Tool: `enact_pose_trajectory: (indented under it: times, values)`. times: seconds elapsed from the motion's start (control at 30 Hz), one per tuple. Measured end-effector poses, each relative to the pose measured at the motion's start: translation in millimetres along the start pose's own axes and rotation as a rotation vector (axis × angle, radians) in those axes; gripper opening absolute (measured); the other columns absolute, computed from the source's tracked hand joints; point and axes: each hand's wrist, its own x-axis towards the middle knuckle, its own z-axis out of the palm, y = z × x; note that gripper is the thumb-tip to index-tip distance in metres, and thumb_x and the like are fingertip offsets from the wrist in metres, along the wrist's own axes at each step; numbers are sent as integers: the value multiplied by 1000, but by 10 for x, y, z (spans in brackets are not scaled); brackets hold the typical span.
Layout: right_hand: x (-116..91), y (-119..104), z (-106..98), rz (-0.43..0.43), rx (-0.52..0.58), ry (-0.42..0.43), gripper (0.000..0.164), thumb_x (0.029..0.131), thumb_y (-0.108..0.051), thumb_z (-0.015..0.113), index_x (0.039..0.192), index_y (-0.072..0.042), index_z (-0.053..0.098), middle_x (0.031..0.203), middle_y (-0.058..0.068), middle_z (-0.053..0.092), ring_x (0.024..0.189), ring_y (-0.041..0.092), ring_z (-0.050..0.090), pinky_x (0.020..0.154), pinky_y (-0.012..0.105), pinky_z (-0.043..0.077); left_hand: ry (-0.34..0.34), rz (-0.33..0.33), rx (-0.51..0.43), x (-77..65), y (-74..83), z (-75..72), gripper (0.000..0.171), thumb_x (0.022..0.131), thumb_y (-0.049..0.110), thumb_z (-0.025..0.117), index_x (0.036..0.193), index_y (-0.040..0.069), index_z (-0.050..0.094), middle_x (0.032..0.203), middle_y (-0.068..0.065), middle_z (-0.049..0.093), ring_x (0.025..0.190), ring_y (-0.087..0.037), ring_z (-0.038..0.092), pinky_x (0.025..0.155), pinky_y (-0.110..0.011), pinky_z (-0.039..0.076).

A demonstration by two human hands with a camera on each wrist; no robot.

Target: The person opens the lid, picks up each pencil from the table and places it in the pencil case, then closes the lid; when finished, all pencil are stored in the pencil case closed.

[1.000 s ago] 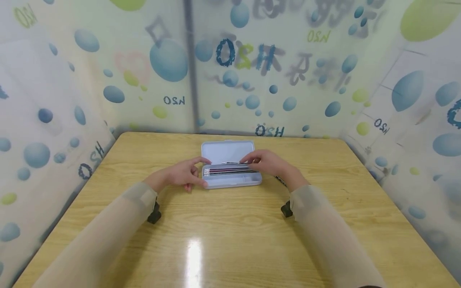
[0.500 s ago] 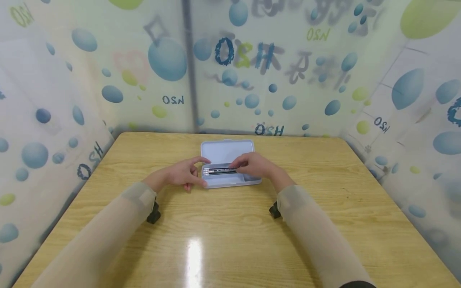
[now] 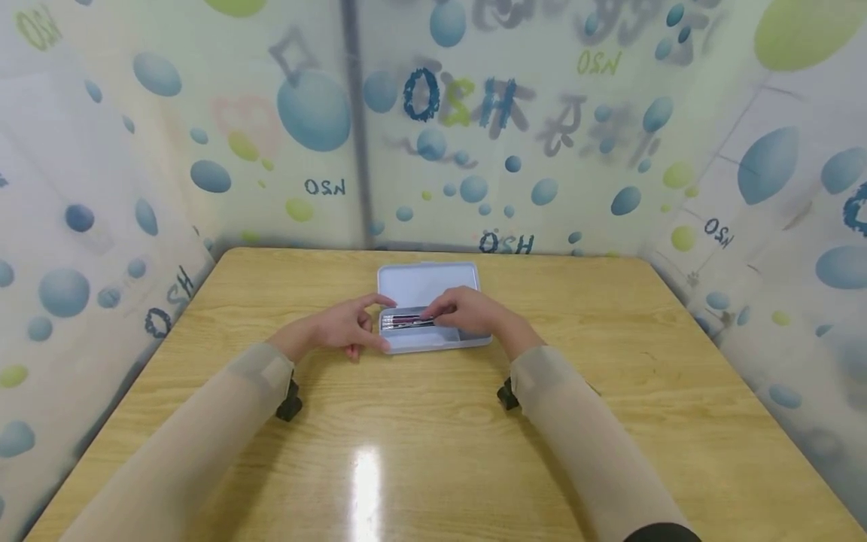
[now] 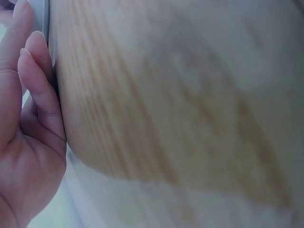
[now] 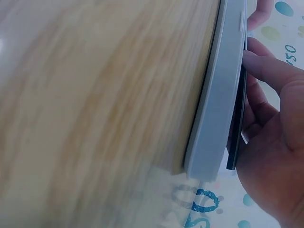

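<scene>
A pale blue pencil case (image 3: pixel 433 342) lies with its lid (image 3: pixel 423 281) tipped back. Several pencils (image 3: pixel 400 321) with dark shafts lie side by side in its rear part. My left hand (image 3: pixel 342 325) holds the case's left end, thumb at the front corner and index finger near the hinge. Over the case, my right hand (image 3: pixel 467 310) pinches a dark pencil (image 5: pixel 236 128), whose end sticks out under the palm in the right wrist view. The right hand hides the right half of the pencil row. In the left wrist view, the left hand's fingers (image 4: pixel 40 85) lie beside the case.
The wooden table (image 3: pixel 420 421) carries the case near its back edge. Patterned curtain walls (image 3: pixel 433 150) stand close behind and on both sides. A thin dark tip (image 3: pixel 594 389) shows beside the right sleeve, mostly hidden.
My right hand has moved left and down with the pencil, from the case's right end to over the pencil row. The left hand has stayed in place.
</scene>
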Motion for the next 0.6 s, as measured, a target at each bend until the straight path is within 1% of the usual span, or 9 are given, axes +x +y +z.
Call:
enact_pose_trajectory:
  times: [0.2, 0.33, 0.43, 0.6]
  values:
    - [40, -27, 5, 2, -11, -9, 25, 109, -15, 68, 127, -22, 84, 133, 3, 77, 119, 20, 65, 111, 42, 53, 6, -10, 9, -9, 36, -9, 89, 96, 33, 88, 167, 23, 35, 78, -3, 57, 53, -14, 59, 56, -25, 54]
    - [22, -25, 6, 7, -2, -10, 25, 110, -14, 67, 127, -21, 83, 135, 3, 76, 119, 19, 64, 111, 42, 53, 0, -11, 4, -4, 35, -4, 90, 97, 32, 88, 168, 22, 34, 78, -4, 57, 53, -15, 58, 56, -26, 54]
    - [-25, -8, -7, 14, 9, -5, 25, 110, -14, 67, 127, -22, 83, 136, 1, 76, 118, 18, 64, 109, 42, 53, -3, -8, 2, 8, 25, 2, 90, 96, 32, 88, 168, 22, 35, 78, -4, 57, 53, -15, 58, 56, -26, 54]
    - [-166, 51, -80, 46, 11, 16, 24, 110, -18, 67, 129, -24, 82, 137, -1, 76, 119, 18, 65, 110, 42, 54, 7, -16, -1, 14, 1, 3, 89, 95, 33, 90, 166, 25, 37, 79, -4, 58, 53, -15, 59, 56, -27, 56]
